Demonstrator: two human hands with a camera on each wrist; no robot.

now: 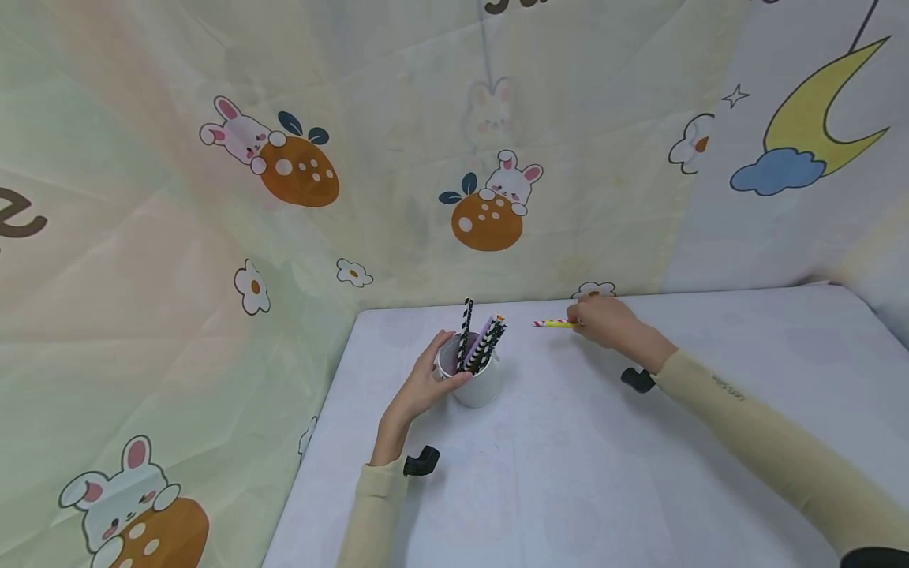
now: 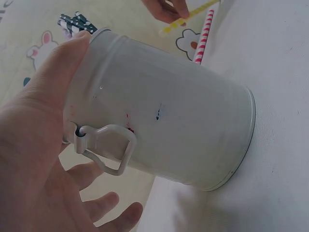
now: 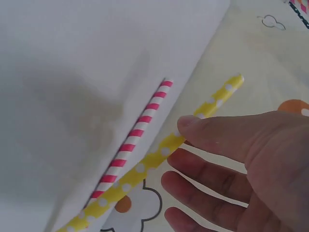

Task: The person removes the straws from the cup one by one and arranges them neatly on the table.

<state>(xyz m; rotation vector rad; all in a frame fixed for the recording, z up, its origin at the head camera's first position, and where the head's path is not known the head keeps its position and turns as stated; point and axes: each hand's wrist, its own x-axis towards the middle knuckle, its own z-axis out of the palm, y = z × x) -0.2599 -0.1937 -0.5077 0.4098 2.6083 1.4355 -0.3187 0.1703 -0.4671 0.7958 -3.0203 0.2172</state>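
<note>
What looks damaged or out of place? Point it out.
The round white metal bucket looks stained: small red and blue marks dot its side. A red-and-white striped straw lies outside it on the white tabletop.

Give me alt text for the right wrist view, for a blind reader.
A right hand pinches a thin yellow straw with white dots, which passes in front of a pink-and-white striped straw lying on a white tabletop. A cream printed backdrop is beyond.
</note>
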